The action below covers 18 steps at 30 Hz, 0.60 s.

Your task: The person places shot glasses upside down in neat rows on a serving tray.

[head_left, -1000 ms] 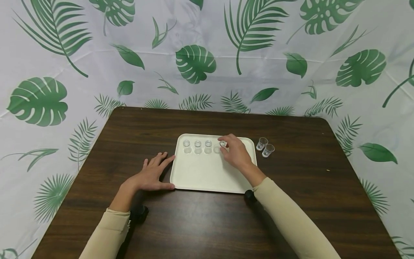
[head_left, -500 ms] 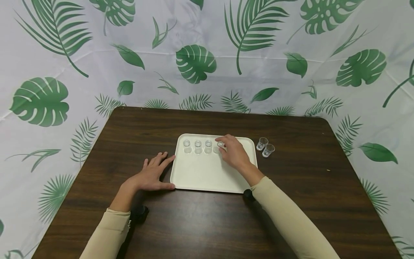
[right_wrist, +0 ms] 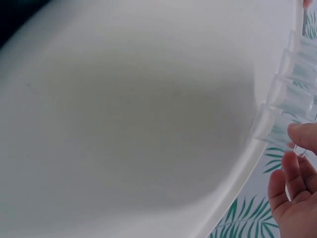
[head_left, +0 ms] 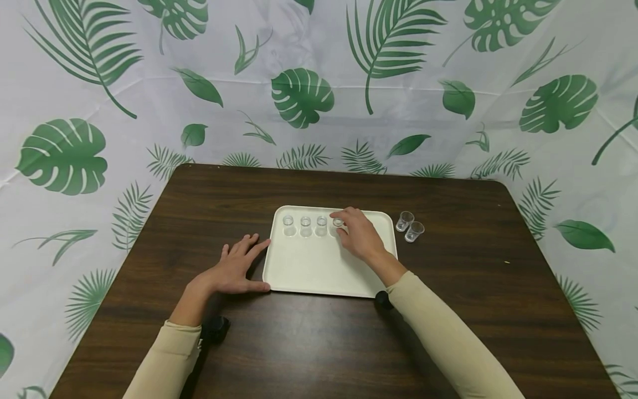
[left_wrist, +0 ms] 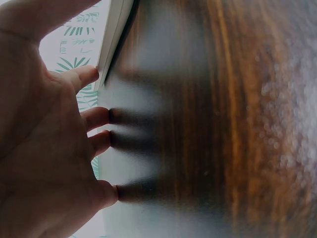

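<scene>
My right hand pinches a small clear shot glass by its narrow end, between thumb and fingers. That glass is upside down on the cream tray, at the right end of a row along the far side. Three similar glasses stand mouth down to its left, among them the leftmost glass. My left hand lies spread beside the tray, thumb and index fingertip at its left edge. In the left wrist view, the other fingertips rest on the table.
Two more shot glasses, one farther back and one nearer, stand mouth up on the dark wooden table, just right of the tray. Behind the table hangs a white cloth printed with green leaves.
My right hand has moved slightly left with the shot glass, bringing it into line beside the other three on the tray. The left hand has stayed in place.
</scene>
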Each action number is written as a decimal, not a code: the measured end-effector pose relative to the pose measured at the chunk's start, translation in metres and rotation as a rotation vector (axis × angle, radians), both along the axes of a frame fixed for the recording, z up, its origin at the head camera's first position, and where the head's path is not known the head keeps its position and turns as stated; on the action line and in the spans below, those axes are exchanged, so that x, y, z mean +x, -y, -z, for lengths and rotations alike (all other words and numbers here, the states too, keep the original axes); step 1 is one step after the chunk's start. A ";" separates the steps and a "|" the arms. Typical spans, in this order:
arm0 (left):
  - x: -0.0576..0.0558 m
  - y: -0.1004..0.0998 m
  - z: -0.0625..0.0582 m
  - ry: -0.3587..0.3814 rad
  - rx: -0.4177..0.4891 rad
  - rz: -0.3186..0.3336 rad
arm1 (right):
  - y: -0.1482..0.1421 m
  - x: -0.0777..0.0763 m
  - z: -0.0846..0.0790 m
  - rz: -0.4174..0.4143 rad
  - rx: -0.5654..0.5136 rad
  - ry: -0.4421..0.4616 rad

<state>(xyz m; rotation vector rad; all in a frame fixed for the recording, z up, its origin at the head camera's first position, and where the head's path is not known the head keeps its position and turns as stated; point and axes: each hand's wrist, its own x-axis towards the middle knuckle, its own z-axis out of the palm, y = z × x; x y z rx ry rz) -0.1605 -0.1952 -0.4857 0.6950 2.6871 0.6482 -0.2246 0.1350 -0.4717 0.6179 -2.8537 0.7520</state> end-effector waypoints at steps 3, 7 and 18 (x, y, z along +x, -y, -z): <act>0.000 0.000 -0.001 0.000 -0.002 -0.001 | 0.000 0.001 -0.001 -0.001 -0.003 0.000; 0.001 0.000 -0.001 -0.003 -0.001 -0.002 | 0.000 0.002 -0.002 0.006 0.014 0.004; 0.001 0.000 -0.003 0.003 0.000 -0.005 | -0.017 0.011 -0.010 0.081 -0.003 0.001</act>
